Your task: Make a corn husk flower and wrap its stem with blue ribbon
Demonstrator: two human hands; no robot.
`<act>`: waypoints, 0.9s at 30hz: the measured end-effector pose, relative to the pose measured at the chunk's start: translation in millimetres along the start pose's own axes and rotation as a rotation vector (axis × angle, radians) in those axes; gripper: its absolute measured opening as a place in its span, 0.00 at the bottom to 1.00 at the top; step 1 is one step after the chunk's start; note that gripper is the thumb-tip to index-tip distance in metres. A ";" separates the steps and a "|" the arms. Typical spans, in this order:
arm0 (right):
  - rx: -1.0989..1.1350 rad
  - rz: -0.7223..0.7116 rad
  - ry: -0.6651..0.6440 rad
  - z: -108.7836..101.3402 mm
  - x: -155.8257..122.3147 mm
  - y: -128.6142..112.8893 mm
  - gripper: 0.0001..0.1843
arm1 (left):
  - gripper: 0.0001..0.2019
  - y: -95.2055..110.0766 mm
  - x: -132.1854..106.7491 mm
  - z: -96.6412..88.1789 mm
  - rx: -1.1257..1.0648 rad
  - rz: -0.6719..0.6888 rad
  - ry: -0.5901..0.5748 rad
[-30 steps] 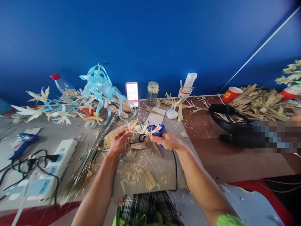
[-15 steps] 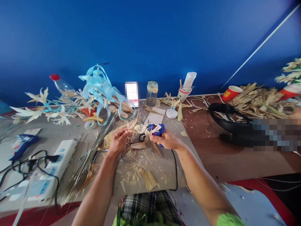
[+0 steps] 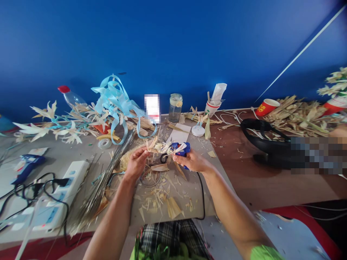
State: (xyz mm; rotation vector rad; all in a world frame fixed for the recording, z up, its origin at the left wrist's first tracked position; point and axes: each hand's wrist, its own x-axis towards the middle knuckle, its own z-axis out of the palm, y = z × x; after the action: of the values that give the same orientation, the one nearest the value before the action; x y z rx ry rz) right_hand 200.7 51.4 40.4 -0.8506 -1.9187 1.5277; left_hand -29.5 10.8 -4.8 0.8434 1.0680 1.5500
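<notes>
My left hand (image 3: 137,161) pinches a pale dried corn husk piece (image 3: 152,146) between thumb and fingertips, above the middle of the table. Opposite it, my right hand (image 3: 193,161) is closed around a blue glue gun (image 3: 187,147), its black cord (image 3: 202,191) running down to the table's front edge. The glue gun's nozzle end points left and is partly hidden behind pale husk strips, which reach almost from one hand to the other. Whether the right fingertips also grip a strip I cannot tell. Husk scraps (image 3: 173,207) lie scattered below both hands.
Left are a bundle of thin wires (image 3: 108,166), a white power strip (image 3: 67,191) and a second blue glue gun (image 3: 28,166). Behind stand blue ribbon (image 3: 111,94), a glass jar (image 3: 175,108) and a cup (image 3: 211,108). Right lies a black looped object (image 3: 252,135); another person's hand (image 3: 338,131) shows.
</notes>
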 end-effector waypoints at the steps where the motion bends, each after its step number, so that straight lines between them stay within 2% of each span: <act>1: 0.007 0.001 0.001 0.2 0.1 0.3 0.18 | 0.10 0.2 -0.2 0.2 -0.008 -0.001 -0.005; 12: 0.080 0.030 0.002 1.9 0.8 -2.2 0.18 | 0.08 0.2 0.3 0.6 -0.019 0.013 -0.020; 15: 0.181 0.028 0.006 0.3 0.8 -4.8 0.18 | 0.08 0.9 -0.2 1.7 -0.027 0.025 -0.019; 19: 0.312 -0.042 0.005 -3.1 1.6 -6.5 0.17 | 0.08 0.4 -0.4 2.5 -0.062 0.034 0.008; 22: 0.231 -0.042 0.138 -6.3 4.3 -1.0 0.16 | 0.09 0.3 -0.2 3.0 -0.084 0.034 0.016; 27: -0.337 0.046 0.498 -9.3 12.2 12.9 0.18 | 0.09 0.4 0.3 2.6 -0.116 0.015 0.019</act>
State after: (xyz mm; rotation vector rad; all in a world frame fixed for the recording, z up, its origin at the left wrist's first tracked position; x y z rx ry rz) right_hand 201.5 68.5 30.1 -1.2881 -1.8002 0.9036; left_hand -27.4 11.5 -3.4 0.7605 0.9777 1.6195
